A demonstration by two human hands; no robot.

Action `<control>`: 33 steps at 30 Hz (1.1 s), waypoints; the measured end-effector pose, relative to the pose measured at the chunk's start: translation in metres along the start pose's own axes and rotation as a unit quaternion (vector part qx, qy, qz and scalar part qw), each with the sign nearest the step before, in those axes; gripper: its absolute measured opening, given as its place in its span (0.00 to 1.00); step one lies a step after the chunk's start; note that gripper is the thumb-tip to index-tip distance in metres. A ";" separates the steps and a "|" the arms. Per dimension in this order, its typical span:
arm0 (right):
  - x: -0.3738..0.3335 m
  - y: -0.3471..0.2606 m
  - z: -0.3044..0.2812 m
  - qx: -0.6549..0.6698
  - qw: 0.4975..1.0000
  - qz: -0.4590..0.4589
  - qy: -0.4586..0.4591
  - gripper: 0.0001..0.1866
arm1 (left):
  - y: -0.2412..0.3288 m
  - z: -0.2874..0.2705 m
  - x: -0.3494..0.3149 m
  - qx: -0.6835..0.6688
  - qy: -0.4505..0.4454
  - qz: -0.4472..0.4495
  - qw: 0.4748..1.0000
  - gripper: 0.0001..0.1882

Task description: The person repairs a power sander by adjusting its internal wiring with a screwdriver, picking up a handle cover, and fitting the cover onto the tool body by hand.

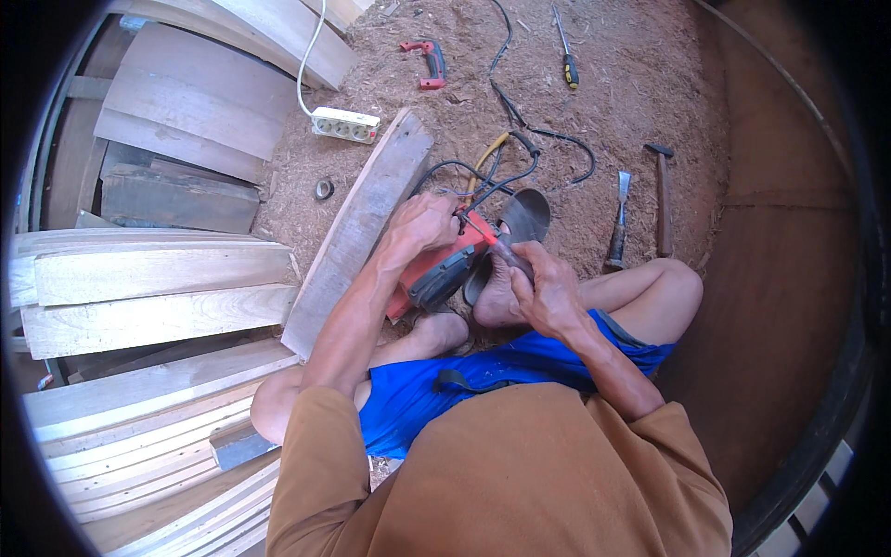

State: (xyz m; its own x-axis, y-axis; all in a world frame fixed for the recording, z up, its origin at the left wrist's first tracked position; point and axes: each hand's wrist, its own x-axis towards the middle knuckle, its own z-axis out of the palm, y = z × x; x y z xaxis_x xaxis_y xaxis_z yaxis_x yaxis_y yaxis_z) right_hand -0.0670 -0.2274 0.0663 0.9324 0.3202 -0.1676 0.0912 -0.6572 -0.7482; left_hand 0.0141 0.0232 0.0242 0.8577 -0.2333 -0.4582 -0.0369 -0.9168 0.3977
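A red and black power tool (434,269) lies between my bare legs, with its cord leading out at the far end. My left hand (424,223) is bent over that far end, fingers pinched near thin wires; what they pinch is too small to tell. In my right hand (549,290) is a screwdriver (510,255), gripped by its dark handle. Its shaft slants up and left to the tool's end, close to my left fingertips. A loose red and black handle piece (432,67) rests on the sawdust farther off.
A wooden plank (357,237) lies slanted left of the tool. Stacked boards (158,274) fill the left side. Around lie a white power strip (344,124), a tape roll (323,189), another screwdriver (568,65), a chisel (619,223), a hammer (664,200) and a dark sandal (525,215).
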 end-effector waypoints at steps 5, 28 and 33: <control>0.003 0.001 -0.001 0.001 1.000 0.001 -0.007 0.19 | -0.011 0.010 0.005 -0.003 0.024 0.022 0.999 0.19; 0.004 -0.020 0.007 -0.139 0.988 -0.053 -0.045 0.21 | -0.008 0.013 -0.002 0.010 0.048 0.035 0.998 0.20; 0.010 -0.006 0.016 -0.065 0.997 -0.048 -0.016 0.20 | -0.004 0.010 -0.003 0.007 0.040 0.025 0.999 0.21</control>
State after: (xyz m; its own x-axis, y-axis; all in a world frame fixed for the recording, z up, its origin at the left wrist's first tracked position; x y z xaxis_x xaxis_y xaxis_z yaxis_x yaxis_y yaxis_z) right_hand -0.0641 -0.2088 0.0589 0.9059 0.4061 -0.1204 0.2263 -0.7043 -0.6729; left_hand 0.0067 0.0245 0.0160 0.8925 -0.2531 -0.3733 -0.0878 -0.9093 0.4067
